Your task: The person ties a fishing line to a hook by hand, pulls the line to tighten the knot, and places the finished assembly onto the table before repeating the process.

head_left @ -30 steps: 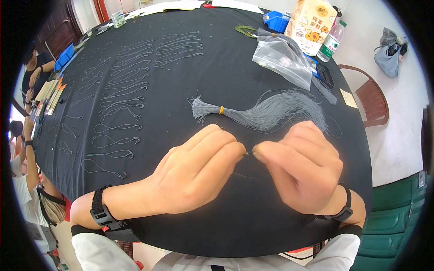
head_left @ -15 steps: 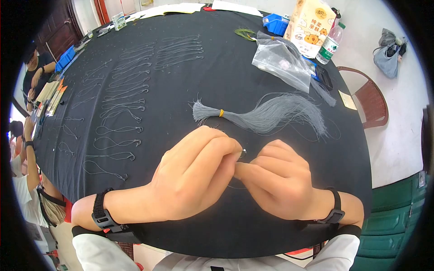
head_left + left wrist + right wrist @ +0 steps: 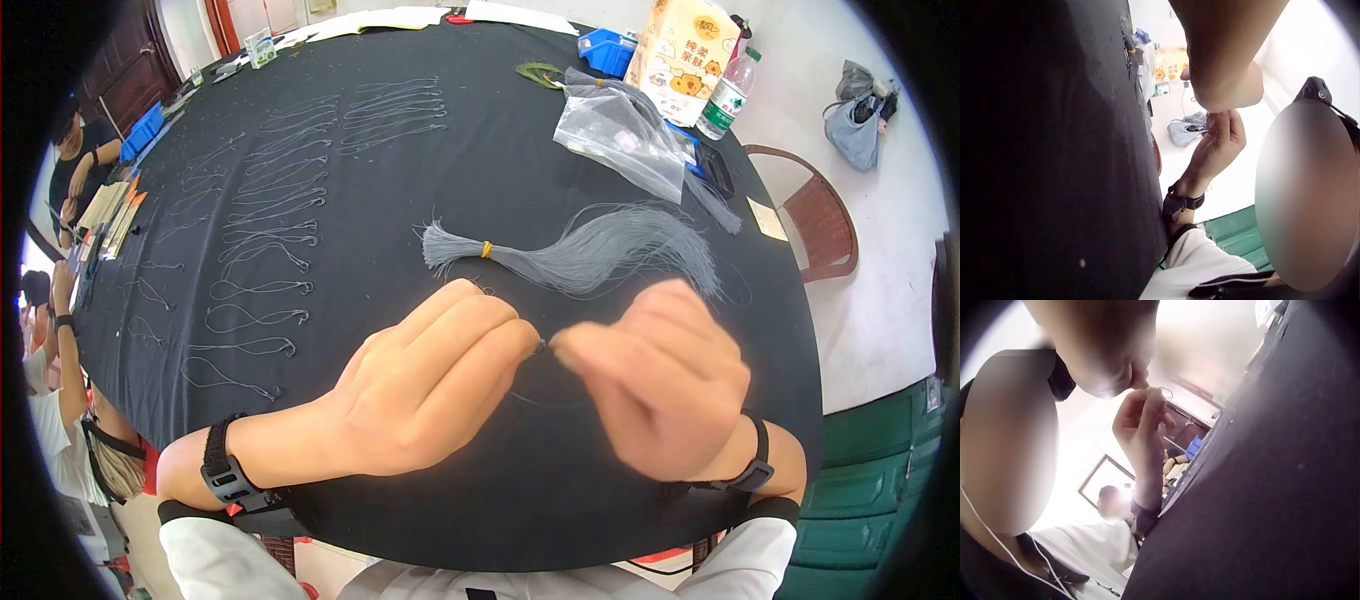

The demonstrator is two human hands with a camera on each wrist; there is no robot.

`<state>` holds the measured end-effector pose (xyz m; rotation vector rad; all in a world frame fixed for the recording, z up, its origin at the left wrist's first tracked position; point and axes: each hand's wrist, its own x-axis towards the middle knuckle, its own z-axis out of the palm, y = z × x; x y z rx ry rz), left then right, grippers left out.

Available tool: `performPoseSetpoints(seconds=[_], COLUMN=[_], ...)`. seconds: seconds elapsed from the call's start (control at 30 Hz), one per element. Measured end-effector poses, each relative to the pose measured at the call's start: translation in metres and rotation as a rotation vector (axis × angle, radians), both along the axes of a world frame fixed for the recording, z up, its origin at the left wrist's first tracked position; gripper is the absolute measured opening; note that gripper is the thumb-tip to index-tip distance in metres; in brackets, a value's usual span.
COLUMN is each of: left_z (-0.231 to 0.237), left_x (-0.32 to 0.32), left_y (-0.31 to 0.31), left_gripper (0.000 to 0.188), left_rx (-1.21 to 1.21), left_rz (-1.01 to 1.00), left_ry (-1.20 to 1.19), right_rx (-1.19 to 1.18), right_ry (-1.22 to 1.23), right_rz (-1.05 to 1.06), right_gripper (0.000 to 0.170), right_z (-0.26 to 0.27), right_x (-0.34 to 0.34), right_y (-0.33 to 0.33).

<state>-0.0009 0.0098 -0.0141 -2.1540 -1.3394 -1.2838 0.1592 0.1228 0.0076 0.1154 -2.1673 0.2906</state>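
In the head view my left hand [image 3: 430,385] pinches a small dark hook [image 3: 541,346] at its fingertips, mostly hidden by the fingers. Just right of it, my right hand [image 3: 665,385] is blurred, its thumb and forefinger pinched on a thin grey line; the fingers hide most of that grip. A faint stretch of the line [image 3: 545,404] curves below and between the hands. In the right wrist view a small loop of line stands out by the left hand's fingertips [image 3: 1155,397]. Beyond the hands lies a bundle of grey line [image 3: 590,255], bound with a yellow band [image 3: 487,249].
Rows of looped grey lines [image 3: 265,287] lie on the black tablecloth [image 3: 400,220] at left. A clear plastic bag [image 3: 620,140], a water bottle [image 3: 728,95], a tissue pack [image 3: 685,60] and a blue bin [image 3: 605,50] stand at back right. Other people [image 3: 85,160] sit at far left.
My right hand came in against the left fingertips, then drew back to the right and up a little. The left hand stays nearly in place, still pinching the hook.
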Motion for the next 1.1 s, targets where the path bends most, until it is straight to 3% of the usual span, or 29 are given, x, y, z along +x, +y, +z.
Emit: performPoseSetpoints(seconds=[0.77, 0.97, 1.1], left_z=[0.007, 0.005, 0.006], left_x=[0.001, -0.001, -0.001], left_y=[-0.003, -0.003, -0.003], left_gripper=[0.022, 0.027, 0.028], left_rx=[-0.066, 0.0, 0.032], left_rz=[-0.095, -0.09, -0.082], left_ry=[-0.1, -0.067, -0.068], right_rx=[-0.11, -0.412, -0.92], right_ry=[-0.109, -0.265, -0.39], right_rz=[-0.017, 0.033, 0.179], right_gripper=[0.014, 0.01, 0.013], right_z=[-0.002, -0.005, -0.012], right_x=[-0.001, 0.0, 0.0], right_y=[0.017, 0.013, 0.005])
